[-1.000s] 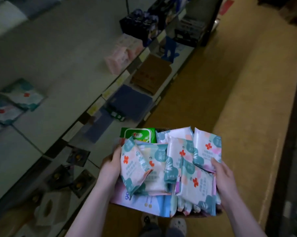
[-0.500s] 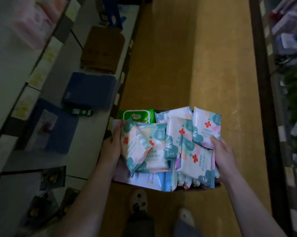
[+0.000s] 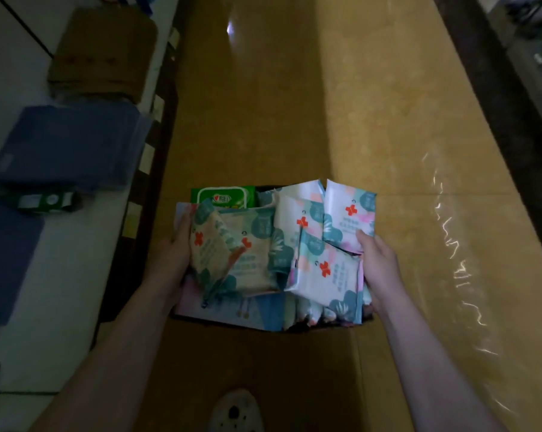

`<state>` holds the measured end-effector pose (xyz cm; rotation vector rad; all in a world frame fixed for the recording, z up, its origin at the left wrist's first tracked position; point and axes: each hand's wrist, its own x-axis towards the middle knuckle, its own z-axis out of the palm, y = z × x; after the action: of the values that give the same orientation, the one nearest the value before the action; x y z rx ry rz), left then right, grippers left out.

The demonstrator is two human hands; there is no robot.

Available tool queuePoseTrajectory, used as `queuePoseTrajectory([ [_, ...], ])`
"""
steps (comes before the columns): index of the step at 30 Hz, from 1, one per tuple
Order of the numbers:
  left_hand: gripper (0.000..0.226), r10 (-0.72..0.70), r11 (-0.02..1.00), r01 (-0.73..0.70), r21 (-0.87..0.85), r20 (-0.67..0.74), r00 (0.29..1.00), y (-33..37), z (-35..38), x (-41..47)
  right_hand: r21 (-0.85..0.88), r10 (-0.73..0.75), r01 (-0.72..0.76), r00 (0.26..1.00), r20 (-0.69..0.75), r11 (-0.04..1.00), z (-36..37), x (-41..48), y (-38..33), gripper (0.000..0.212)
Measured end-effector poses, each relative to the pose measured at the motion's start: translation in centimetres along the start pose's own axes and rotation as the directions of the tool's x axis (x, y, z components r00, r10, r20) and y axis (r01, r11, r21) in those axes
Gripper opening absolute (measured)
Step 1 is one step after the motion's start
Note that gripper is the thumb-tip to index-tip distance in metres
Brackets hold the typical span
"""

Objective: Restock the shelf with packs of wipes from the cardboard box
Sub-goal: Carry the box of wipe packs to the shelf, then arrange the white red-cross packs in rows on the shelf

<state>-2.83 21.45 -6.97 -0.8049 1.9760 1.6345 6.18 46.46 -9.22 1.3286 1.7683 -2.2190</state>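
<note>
Left hand grips the left side of the cardboard box, thumb laid over a tilted pack. Right hand clasps the right side, thumb on the packs of wipes. The fingers beneath are hidden. Teal-and-white packs with red crosses fill the box to overflowing, and a green pack sits at its far left corner. The box is held above the yellow floor, just right of the shelf, where blue packs and a brown pack lie. One shoe shows near.
</note>
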Motion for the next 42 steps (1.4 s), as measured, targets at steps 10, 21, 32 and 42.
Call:
queuePoseTrajectory([
  [10,0.097,-0.006,1.0,0.005,0.002,0.12,0.993,-7.0,3.2,9.1,0.006,-0.047,0.047,0.998,-0.034,0.999,-0.2,7.2,8.0,0.017],
  [21,0.09,-0.005,0.999,0.002,0.049,0.065,0.998,-10.4,4.6,11.4,-0.018,-0.028,0.027,0.997,-0.071,0.999,-1.4,9.6,11.7,0.015],
  [32,0.095,0.086,0.945,-0.097,0.312,0.049,0.995,-9.4,3.6,9.9,-0.202,-0.094,0.089,0.996,-0.012,0.975,-2.4,9.6,10.7,0.017],
  [42,0.074,0.234,0.812,-0.226,0.538,0.055,0.971,-2.5,2.6,7.1,-0.372,-0.191,0.164,0.981,-0.035,0.914,-2.0,8.5,5.5,0.067],
])
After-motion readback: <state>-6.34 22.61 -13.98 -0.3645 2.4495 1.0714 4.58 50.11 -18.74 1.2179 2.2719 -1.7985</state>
